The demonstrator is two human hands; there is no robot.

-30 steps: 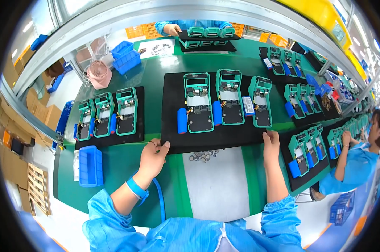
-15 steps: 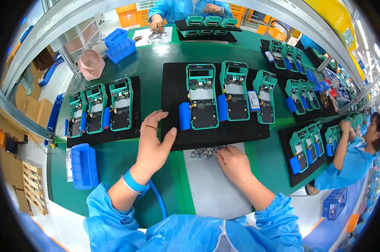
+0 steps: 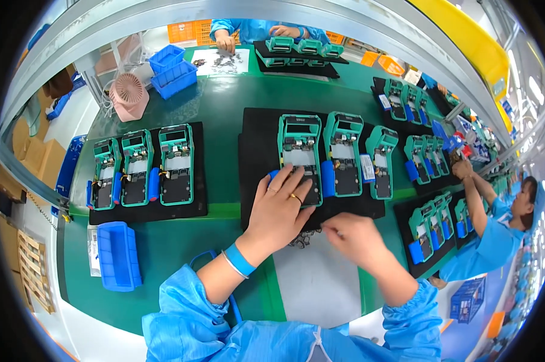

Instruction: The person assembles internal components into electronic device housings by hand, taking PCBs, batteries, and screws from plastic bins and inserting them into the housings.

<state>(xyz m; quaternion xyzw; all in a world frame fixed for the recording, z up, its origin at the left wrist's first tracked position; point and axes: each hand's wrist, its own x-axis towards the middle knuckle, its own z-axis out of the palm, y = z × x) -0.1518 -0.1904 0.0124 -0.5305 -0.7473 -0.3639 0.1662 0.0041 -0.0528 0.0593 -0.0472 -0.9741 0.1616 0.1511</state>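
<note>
My left hand (image 3: 281, 208) lies with its fingers spread over the lower part of the leftmost green device housing (image 3: 299, 139) on the middle black mat. Under the fingers, much of that housing and its blue battery are hidden. My right hand (image 3: 357, 238) is closed in a pinch by the mat's front edge, slightly blurred; what sits between the fingertips cannot be made out. Small dark metal pieces (image 3: 305, 239) lie in a heap on the grey sheet (image 3: 318, 283), partly covered by my hands. Two more open housings, a middle one (image 3: 343, 151) and a right one (image 3: 381, 163), share the mat.
Three housings (image 3: 176, 163) rest on a left mat, with a blue bin (image 3: 119, 256) before it. A pink fan (image 3: 129, 96) and stacked blue bins (image 3: 173, 69) stand at far left. More loaded mats (image 3: 426, 226) line the right. Co-workers sit opposite and at right.
My left hand has moved right, from the mat's left edge onto the leftmost housing. The right hand has lifted off the metal pieces and shifted slightly right. The view has tilted a little.
</note>
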